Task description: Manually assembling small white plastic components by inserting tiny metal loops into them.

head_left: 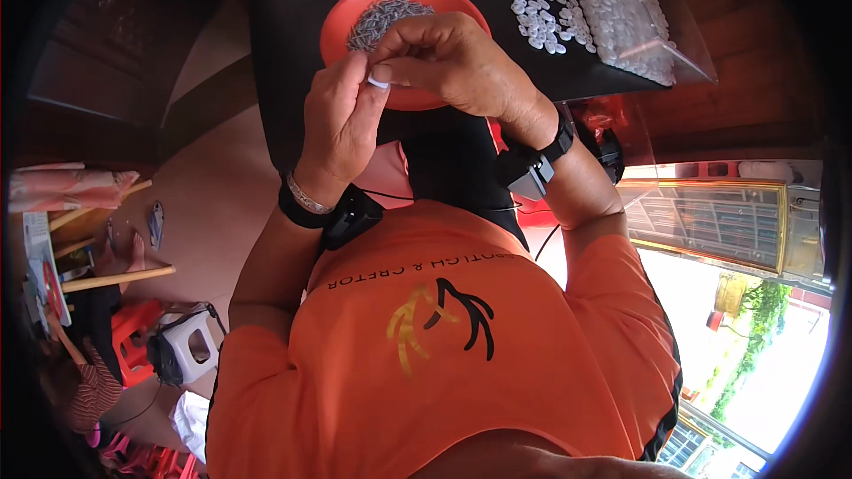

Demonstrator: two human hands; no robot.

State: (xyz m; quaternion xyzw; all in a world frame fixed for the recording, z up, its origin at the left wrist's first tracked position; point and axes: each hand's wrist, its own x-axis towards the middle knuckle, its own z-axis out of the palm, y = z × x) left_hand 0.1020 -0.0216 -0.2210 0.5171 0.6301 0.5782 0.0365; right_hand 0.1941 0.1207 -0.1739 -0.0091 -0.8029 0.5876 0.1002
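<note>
Pinching small white piece (380, 82), left hand (342, 120), right hand (453, 62) curled together

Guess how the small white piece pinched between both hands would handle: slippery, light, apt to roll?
Probably very light: the small white piece sits between fingertips of the left hand and right hand. Likely smooth, easily dropped. The flat-looking white pieces lie scattered, so sliding seems likelier than rolling.

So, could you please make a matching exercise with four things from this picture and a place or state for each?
Things:
1. red plate
2. white piece
3. clear bag
4. grey parts

Places or states:
a. pinched between the left hand and right hand
b. piled on the plate
c. on the black table, behind the hands
d. at the right, full of white pieces

Pairs: 1-c, 2-a, 3-d, 4-b
</note>
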